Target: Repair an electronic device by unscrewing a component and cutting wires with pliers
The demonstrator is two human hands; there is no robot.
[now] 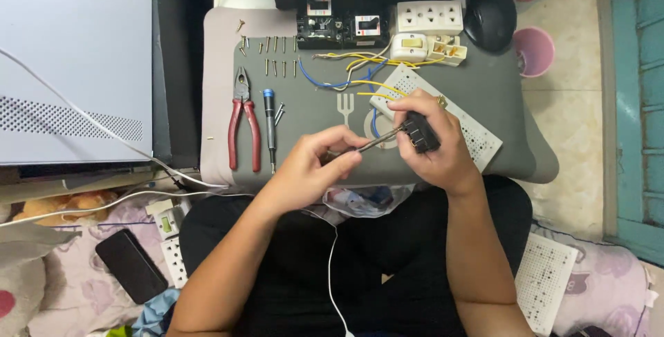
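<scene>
Hands meet over the middle of a grey padded work mat (318, 112) in the head view, the only view there is. The left hand (315, 164) has its fingers pressed together around the handle of a slim metal-shafted screwdriver (373, 141), thumb on top, and the shaft slants up and right. The right hand (432, 147) curls its fingers around a small black plastic electrical component (420, 133), pinching it between thumb and fingertips, and the screwdriver's tip meets that component at its left side (whether the tip sits in a screw head is too small to tell). Both hover just above the mat's front half, near the person's lap.

Just behind the right hand lies a long white perforated board (477, 136), tilted, with yellow and blue wires (346, 78) running from it toward the back of the mat. There sit a white multi-hole socket plate (429, 16), a white rocker switch (409, 45) and two black boxy modules (339, 26). To the left on the mat lie red-handled pliers (243, 126), a second black screwdriver with a blue collar (270, 126) beside them, and rows of small brass screws (275, 57). A black computer mouse (490, 13) rests at the mat's far right corner. A black phone (131, 264) lies well apart, on the patterned bedding at lower left.
</scene>
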